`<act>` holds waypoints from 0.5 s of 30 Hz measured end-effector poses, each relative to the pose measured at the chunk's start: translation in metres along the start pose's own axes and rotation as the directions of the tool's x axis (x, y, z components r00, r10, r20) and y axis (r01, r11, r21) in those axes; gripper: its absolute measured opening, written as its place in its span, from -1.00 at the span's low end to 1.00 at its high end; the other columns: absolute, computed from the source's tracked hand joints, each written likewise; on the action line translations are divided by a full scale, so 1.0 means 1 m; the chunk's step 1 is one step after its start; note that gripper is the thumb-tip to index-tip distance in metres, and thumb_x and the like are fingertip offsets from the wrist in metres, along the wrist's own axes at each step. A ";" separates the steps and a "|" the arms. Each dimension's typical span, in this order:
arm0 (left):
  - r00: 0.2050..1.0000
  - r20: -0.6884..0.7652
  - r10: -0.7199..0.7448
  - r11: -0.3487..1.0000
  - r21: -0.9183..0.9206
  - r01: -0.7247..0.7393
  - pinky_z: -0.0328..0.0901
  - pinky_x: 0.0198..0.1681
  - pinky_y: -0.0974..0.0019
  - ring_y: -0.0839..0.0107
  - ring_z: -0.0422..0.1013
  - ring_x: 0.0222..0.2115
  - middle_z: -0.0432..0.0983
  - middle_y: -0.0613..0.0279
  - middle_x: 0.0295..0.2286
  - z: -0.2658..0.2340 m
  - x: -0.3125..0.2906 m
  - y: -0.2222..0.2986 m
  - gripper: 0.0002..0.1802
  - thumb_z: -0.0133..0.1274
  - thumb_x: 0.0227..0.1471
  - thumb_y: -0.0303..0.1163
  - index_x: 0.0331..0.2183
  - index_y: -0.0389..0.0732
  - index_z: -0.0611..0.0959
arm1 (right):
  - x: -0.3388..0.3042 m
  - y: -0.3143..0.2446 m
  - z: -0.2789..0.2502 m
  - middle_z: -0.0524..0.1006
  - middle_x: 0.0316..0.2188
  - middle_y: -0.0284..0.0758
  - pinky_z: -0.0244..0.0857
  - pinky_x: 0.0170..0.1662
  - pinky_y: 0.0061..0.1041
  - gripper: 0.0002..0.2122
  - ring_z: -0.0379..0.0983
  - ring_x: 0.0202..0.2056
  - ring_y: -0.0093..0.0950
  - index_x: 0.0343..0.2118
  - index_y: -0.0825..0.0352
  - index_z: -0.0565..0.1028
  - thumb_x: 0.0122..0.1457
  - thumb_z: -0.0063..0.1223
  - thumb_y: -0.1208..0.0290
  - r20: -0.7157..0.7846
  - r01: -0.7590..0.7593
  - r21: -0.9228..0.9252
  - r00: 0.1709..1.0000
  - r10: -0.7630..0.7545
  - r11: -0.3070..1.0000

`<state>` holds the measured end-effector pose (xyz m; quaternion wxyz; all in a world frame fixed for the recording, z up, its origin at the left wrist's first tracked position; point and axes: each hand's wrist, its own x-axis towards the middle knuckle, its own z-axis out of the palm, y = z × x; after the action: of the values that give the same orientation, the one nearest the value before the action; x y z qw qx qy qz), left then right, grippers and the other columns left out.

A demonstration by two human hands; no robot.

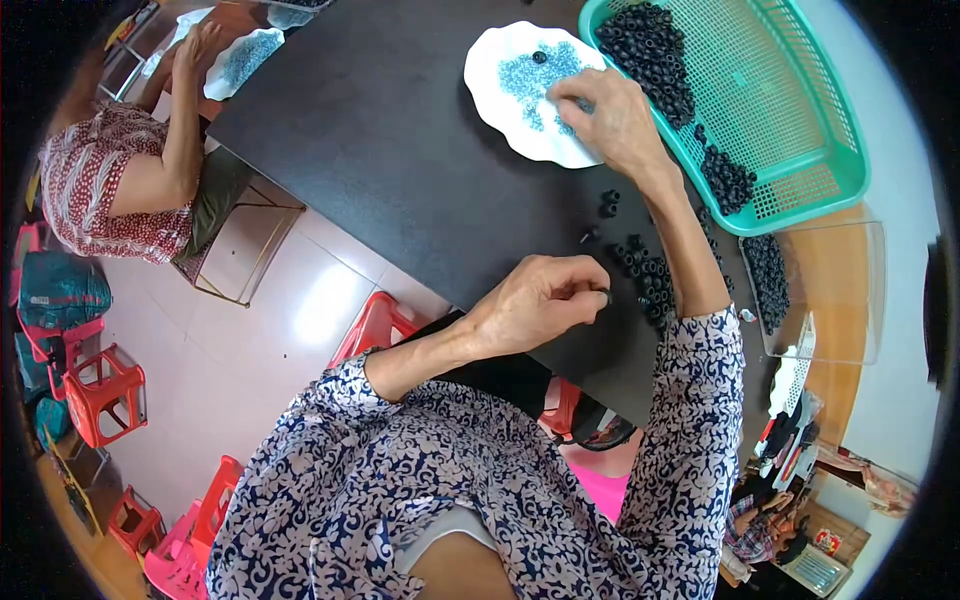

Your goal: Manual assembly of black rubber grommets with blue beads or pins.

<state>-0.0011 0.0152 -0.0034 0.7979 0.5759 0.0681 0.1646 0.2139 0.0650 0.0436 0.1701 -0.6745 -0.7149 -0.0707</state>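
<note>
My left hand (545,305) is closed near the front edge of the dark table, its thumb and forefinger pinching a small black round part (606,297). Over a white scalloped plate (486,82), my right hand (615,118) has its fingertips down among tiny pale-blue pieces (520,78). Its fingers are drawn together, and what they pinch is too small to make out. One black part (539,57) lies on the blue pieces. Between my forearms, a loose group of black parts (645,270) rests on the table.
A green basket (848,170) with piles of black parts (645,60) stands at the far right. Beside it lies a clear plastic box (850,290) with more dark parts. Another person (120,185) sits at the left by a second white plate (222,72). Red stools (100,400) stand on the floor.
</note>
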 end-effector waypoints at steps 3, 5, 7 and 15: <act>0.999 -0.008 0.037 0.998 0.058 -0.037 0.21 -0.54 0.39 0.57 0.28 -0.63 0.41 0.25 -0.66 -0.001 -0.001 0.003 -0.86 0.03 0.04 -0.43 -0.37 -0.32 0.53 | 0.000 0.001 -0.001 0.59 -0.40 -0.31 0.34 -0.17 -0.42 -0.83 0.48 -0.35 -0.38 -0.32 0.27 0.60 0.01 0.09 0.43 0.005 -0.103 0.091 0.995 0.103 0.990; 0.999 -0.002 0.037 0.998 0.055 -0.036 0.21 -0.55 0.38 0.54 0.28 -0.65 0.40 0.23 -0.67 -0.001 -0.002 0.001 -0.86 0.03 0.03 -0.43 -0.37 -0.32 0.53 | -0.001 0.004 -0.009 0.60 -0.42 -0.34 0.34 -0.15 -0.45 -0.83 0.50 -0.31 -0.44 -0.32 0.26 0.61 0.00 0.11 0.42 -0.021 -0.217 0.123 0.975 0.221 0.968; 0.999 0.005 0.034 0.998 0.055 -0.034 0.21 -0.55 0.37 0.51 0.28 -0.66 0.39 0.20 -0.67 -0.001 -0.002 0.001 -0.85 0.03 0.03 -0.43 -0.37 -0.32 0.52 | -0.002 0.006 -0.009 0.60 -0.41 -0.33 0.35 -0.15 -0.45 -0.83 0.50 -0.31 -0.43 -0.32 0.25 0.61 0.00 0.11 0.42 -0.012 -0.205 0.136 0.978 0.208 0.969; 0.999 0.000 0.038 0.997 0.072 -0.038 0.22 -0.54 0.35 0.48 0.28 -0.66 0.40 0.17 -0.66 0.000 0.001 -0.001 -0.84 0.03 0.02 -0.42 -0.37 -0.33 0.51 | 0.001 -0.001 -0.005 0.59 -0.39 -0.28 0.36 -0.16 -0.36 -0.83 0.48 -0.32 -0.32 -0.33 0.25 0.62 -0.02 0.14 0.42 0.043 -0.045 -0.070 0.998 0.048 0.997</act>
<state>-0.0004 0.0154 -0.0044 0.7733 0.6053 0.0636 0.1777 0.2141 0.0642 0.0484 0.1323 -0.6977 -0.6999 -0.0761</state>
